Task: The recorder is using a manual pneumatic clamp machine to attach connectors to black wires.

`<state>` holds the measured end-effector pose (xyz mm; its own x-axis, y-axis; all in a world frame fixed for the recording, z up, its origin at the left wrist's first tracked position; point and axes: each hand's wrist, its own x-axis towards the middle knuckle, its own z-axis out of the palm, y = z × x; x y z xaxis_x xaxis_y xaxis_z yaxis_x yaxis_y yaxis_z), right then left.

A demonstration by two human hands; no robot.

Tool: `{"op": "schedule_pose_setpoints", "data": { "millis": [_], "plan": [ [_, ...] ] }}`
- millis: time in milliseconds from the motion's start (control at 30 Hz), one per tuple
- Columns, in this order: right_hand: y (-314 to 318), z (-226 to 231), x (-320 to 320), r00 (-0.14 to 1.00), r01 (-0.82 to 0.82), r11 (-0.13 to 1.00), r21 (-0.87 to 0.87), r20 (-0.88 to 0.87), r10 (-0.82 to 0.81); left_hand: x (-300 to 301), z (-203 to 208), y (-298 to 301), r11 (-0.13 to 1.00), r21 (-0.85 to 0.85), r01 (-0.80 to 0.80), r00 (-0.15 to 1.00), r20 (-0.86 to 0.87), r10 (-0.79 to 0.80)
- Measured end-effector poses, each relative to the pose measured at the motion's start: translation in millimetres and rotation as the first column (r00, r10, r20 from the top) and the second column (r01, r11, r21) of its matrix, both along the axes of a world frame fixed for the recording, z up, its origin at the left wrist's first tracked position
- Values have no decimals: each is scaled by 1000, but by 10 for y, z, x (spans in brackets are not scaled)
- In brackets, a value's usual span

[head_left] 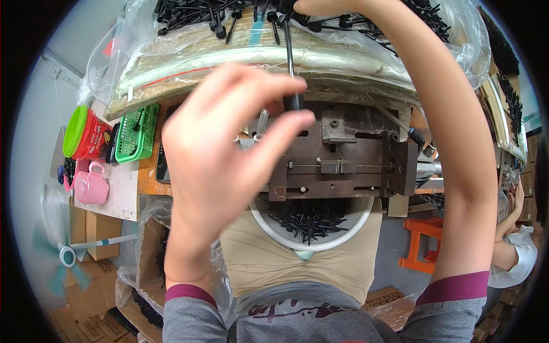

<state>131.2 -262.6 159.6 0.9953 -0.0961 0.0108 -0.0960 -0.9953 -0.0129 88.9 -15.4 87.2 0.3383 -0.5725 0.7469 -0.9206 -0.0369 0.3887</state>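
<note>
The left hand (209, 134) pinches 1 black rod (289, 54) near 12 o'clock; the right hand (326, 6), beyond it, is cut off, so I cannot tell its grip. Loose pinching could drop the rod.

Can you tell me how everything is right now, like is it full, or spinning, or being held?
Left hand: pinching, blurred
Black-capped rod: held by its cap
Right hand: at the pile, cut off by the picture's edge
Rod pile: loose, heaped
White basket: holding black pieces
Fan: blades blurred, probably spinning
Pink cup: upright
</note>
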Motion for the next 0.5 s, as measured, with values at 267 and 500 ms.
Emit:
{"op": "schedule_pose_setpoints", "data": {
  "millis": [267,500],
  "plan": [
    [-117,-58,-380,974,-219,972,-88,38,223,-602,-412,291,975,46,218,941,-274,-197],
    [-199,-215,-887,773,-358,859,-367,400,493,-864,-804,211,965,199,172,980,-135,-147]
  ]
}}
